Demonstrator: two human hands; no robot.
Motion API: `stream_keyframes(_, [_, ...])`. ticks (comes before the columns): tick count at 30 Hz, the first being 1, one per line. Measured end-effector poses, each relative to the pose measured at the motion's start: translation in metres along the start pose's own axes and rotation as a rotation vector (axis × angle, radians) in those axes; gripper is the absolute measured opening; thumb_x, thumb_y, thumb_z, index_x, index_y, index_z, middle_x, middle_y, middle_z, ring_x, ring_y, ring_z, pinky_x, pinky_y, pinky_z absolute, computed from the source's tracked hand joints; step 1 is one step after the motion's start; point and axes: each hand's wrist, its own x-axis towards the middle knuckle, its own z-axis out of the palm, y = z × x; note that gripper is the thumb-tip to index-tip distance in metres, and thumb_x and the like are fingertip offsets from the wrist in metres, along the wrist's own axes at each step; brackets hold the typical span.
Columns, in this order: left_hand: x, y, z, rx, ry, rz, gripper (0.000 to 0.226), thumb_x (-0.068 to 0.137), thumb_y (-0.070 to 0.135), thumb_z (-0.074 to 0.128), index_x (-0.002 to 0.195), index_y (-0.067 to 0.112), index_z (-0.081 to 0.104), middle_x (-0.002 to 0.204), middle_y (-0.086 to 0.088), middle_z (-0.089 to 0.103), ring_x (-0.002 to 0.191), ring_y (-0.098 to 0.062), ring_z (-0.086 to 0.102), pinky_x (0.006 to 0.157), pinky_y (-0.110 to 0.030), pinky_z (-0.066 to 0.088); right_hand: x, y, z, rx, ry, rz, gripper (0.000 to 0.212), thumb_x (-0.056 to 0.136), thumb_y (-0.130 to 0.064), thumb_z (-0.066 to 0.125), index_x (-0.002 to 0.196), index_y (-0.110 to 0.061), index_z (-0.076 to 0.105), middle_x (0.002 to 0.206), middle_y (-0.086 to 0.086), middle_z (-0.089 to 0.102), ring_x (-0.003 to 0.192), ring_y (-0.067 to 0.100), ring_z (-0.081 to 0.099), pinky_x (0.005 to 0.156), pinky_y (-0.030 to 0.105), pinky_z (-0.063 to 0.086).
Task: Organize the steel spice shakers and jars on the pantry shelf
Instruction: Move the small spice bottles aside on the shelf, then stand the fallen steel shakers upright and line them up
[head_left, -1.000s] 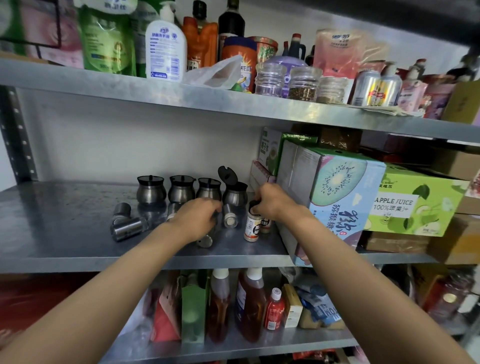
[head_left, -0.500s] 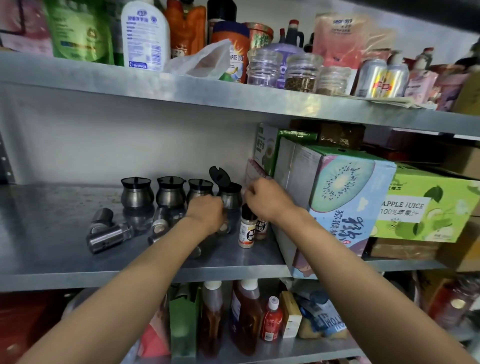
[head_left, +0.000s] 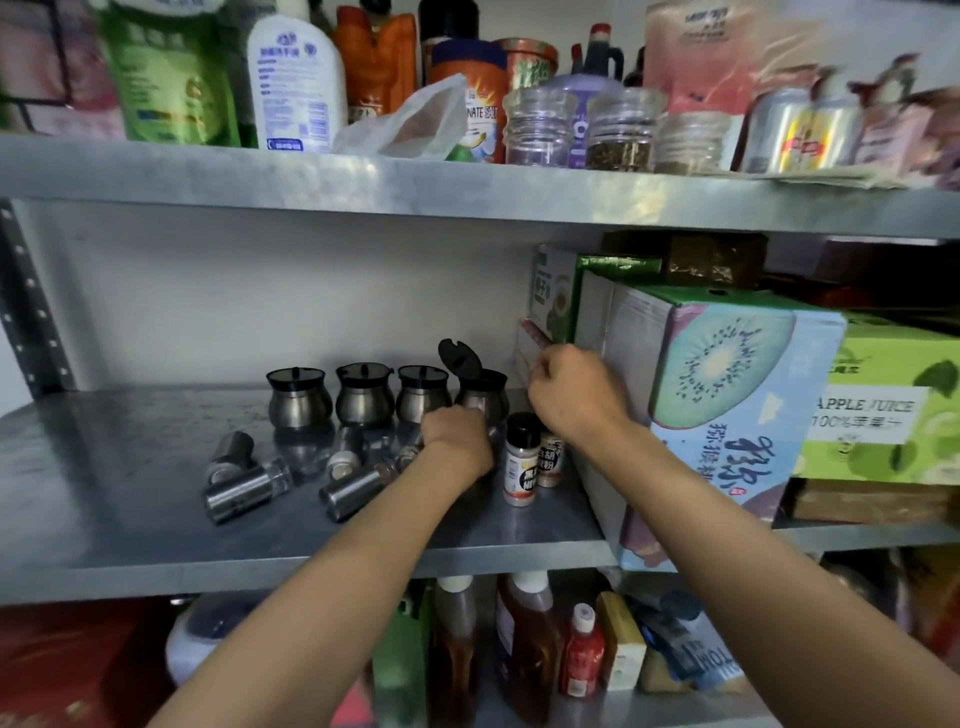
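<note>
green carton (head_left: 878, 410): "APPLE JUICE", "100%" | orange canister (head_left: 480, 111): "SALT"

The middle shelf (head_left: 104, 519) lies bare along its left end and front edge. Toward the back edge, four steel jars (head_left: 358, 397) stand in a row, the rightmost with its lid up. In front of them, toppled steel shakers (head_left: 247, 488) lie scattered. Two small spice bottles (head_left: 521, 457) stand just beside the kiwi carton (head_left: 727, 405), which walls off the right end.
</note>
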Motion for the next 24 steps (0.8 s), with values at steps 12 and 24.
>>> stream_keyframes(12, [-0.034, -0.044, -0.011, -0.281, 0.297, -0.003, 0.048, 0.085, 0.058, 0.051, 0.097, 0.014, 0.066, 0.096, -0.009, 0.07, 0.09, -0.028, 0.066, 0.066, -0.03, 0.044, 0.008, -0.01, 0.007, 0.188, -0.119, 0.016, 0.023, 0.097, -0.02, 0.049, 0.09, -0.009, 0.067, 0.107, 0.013, 0.07, 0.101, 0.034, 0.064, 0.081, 0.03, 0.05])
stream_keyframes(24, [-0.077, -0.063, -0.004, -0.541, 0.523, 0.072, 0.041, 0.085, 0.056, 0.055, 0.105, 0.021, 0.061, 0.092, -0.004, 0.061, 0.088, -0.022, 0.059, 0.066, -0.031, 0.044, 0.008, -0.036, 0.004, 0.618, -0.285, 0.09, 0.017, 0.092, -0.004, 0.063, 0.106, 0.0, 0.072, 0.1, 0.015, 0.072, 0.083, 0.017, 0.065, 0.084, 0.031, 0.055])
